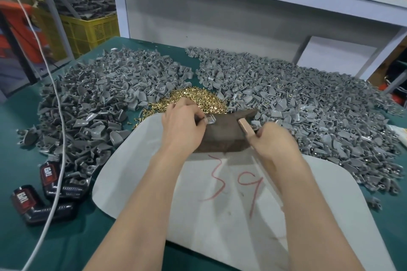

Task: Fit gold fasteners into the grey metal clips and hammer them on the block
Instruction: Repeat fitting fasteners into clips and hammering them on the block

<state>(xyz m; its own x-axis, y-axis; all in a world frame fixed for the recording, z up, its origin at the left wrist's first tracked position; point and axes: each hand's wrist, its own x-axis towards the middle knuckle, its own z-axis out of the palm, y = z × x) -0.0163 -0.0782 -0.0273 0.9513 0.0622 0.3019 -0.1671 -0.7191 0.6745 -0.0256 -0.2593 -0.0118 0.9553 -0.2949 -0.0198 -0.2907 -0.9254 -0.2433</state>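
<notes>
- While your left hand [184, 122] rests on the dark brown block [222, 133], its fingers are curled and pinch a single grey metal clip [211, 120] against the block's top face.
- Your right hand [275, 142] is closed around the handle of a small hammer; the copper-coloured hammer head [244, 126] sits on the right part of the block, well apart from the pinched clip.
- That block lies at the far edge of a white sheet [220, 215] marked with red handwritten numerals, spread on the green tabletop [72, 237].
- Gold fasteners [193, 99] form a loose heap just behind the block, touching your left knuckles from the far side.
- Grey clips are piled in two big mounds: one on the left [105, 99], another on the right [308, 103], with the gold heap between them.
- Two black and red angled parts [41, 196] lie near the tabletop's left edge, and a white cable [57, 143] runs across them.
- A yellow crate [90, 31] stands beyond the tabletop at left.
</notes>
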